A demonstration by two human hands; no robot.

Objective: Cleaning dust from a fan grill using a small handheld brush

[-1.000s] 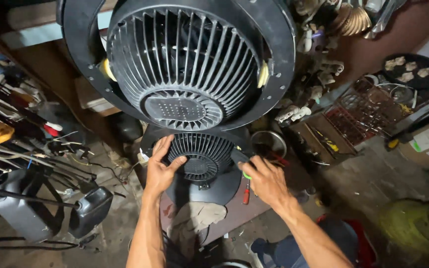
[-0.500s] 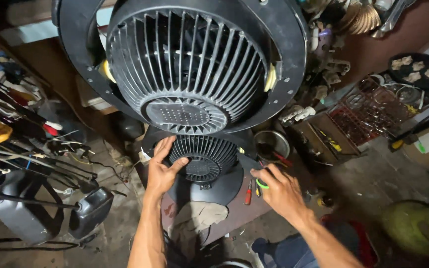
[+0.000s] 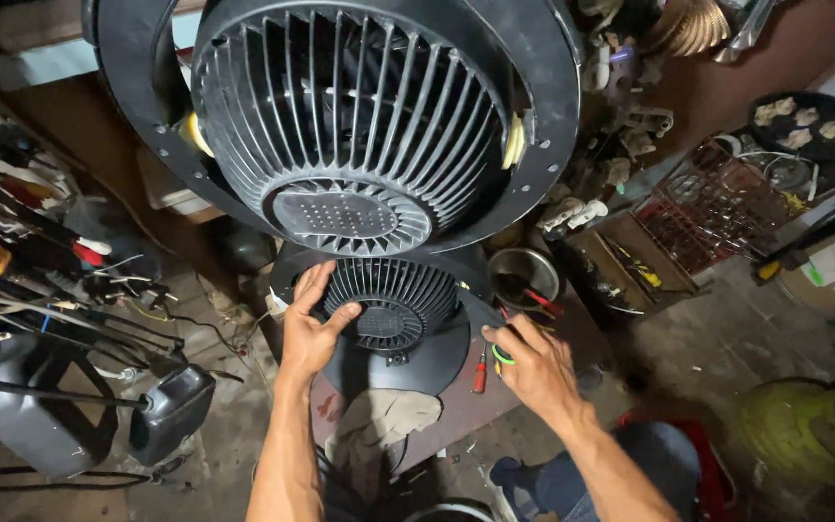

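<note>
Head view, two fan grilles (image 3: pixel 379 184), two hands (image 3: pixel 313 333)

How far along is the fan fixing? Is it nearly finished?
Looks like the middle. Done: one big black fan housing stands in front, grille in place. In hand: the left hand rests on the smaller fan grille lying on the board, while the right hand takes a green-handled tool. Left: the smaller fan sits flat and unmounted, with a red screwdriver lying out.
</note>
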